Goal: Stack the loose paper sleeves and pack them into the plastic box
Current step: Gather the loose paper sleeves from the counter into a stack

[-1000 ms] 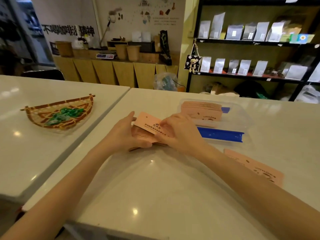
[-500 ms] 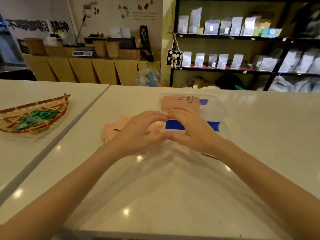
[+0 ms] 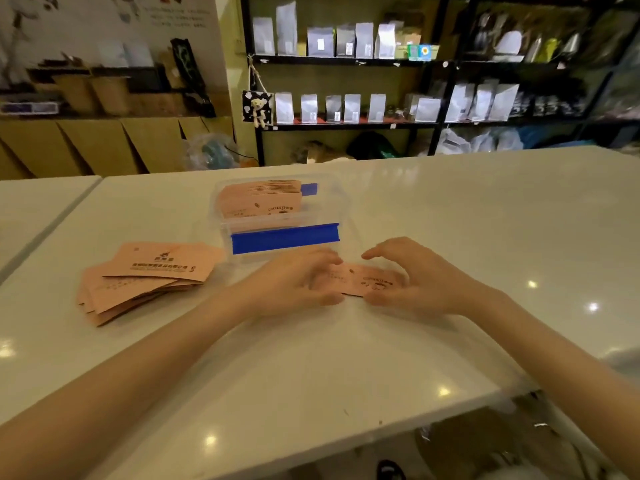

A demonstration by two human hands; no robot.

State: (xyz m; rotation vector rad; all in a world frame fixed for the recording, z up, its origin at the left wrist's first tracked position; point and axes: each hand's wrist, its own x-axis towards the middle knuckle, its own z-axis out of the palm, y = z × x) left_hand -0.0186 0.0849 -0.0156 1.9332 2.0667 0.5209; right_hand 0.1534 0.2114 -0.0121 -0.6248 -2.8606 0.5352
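Left hand (image 3: pixel 294 282): fingers (image 3: pixel 325 261) are curled and laid on the left end of a pink paper sleeve; motion blur hides whether it is truly gripped.
Right hand (image 3: pixel 415 275): fingers (image 3: pixel 377 252) are spread and arched over the right end of the same sleeve, thumb low beside its near edge; a firm grip cannot be told.
Sleeve between the hands (image 3: pixel 363 279): it is seen flat or nearly flat on the white desk (image 3: pixel 346 368), print facing up, just in front of the box.
Plastic box (image 3: pixel 341 202): clear, open, placed just beyond the hands; a blue clip (image 3: pixel 284 238) is seen on its near side, and a stack of sleeves (image 3: pixel 258 199) is packed inside it.
Loose sleeves (image 3: pixel 145 278): a fanned, untidy pile is seen on the desk to the left of the box and left hand.
Background: dark shelves (image 3: pixel 346 60) are lined with pale pouches.
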